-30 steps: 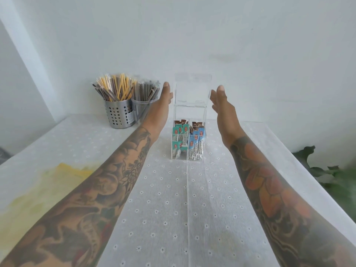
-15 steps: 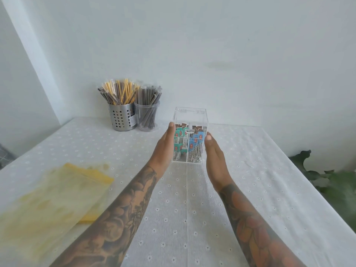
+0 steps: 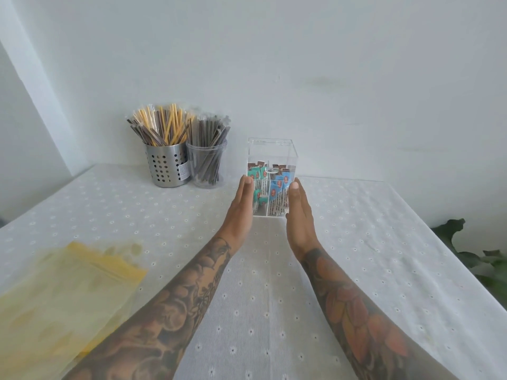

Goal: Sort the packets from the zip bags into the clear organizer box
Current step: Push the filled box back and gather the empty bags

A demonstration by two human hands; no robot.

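Left hand [image 3: 241,209]: flat, fingers straight and together, palm turned inward against the left wall of the clear organizer box [image 3: 272,176]; whether it presses or only touches cannot be told
Right hand [image 3: 299,212]: flat in the same way, palm turned inward at the box's right wall, fingertips level with its lower half
Grip: neither hand curls round anything; the box stands between the two open palms
Clear organizer box: upright on the tablecloth [image 3: 356,256], near the far edge by the wall, lid closed on top
Packets [image 3: 277,187]: standing inside the box, teal ones in the left compartment, blue ones in the right, brown tops showing behind them
Zip bags [image 3: 63,297]: yellowish and translucent, lying flat at the near left of the table, well apart from the box, blurred
Steel holder [image 3: 167,167]: perforated, left of the box, full of yellow and brown sticks
Clear cup [image 3: 206,167]: just beside the steel holder, holding dark sticks
Plant [image 3: 477,259]: green leaves past the table's right edge
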